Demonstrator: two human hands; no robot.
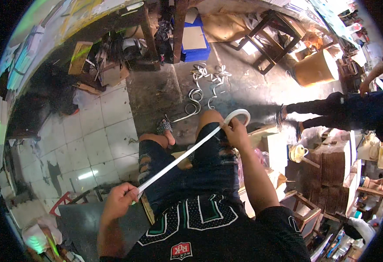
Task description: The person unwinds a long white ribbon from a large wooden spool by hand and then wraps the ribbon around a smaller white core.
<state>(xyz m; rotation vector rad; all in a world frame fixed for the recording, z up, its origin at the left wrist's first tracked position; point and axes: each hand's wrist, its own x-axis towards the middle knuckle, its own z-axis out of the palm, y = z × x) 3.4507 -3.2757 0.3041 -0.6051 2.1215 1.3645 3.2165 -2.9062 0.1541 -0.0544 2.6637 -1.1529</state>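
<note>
Now the white strip (180,159) is stretched tight over the lap, its long axis running from near left up to far right. Left hand (119,201) pinches the near end; right hand (236,132) pinches the far end, which curls into a loop. More tangled strips (204,87) lie on the floor, so work seems only partly done.

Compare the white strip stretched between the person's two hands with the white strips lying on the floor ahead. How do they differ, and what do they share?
The held strip is pulled taut and straight between the left hand and right hand, curling only past the right hand; the floor strips lie loose in tangled coils. The held strip spans above the knees; the floor strips rest on dark concrete. Both are narrow, flat and white.
</note>
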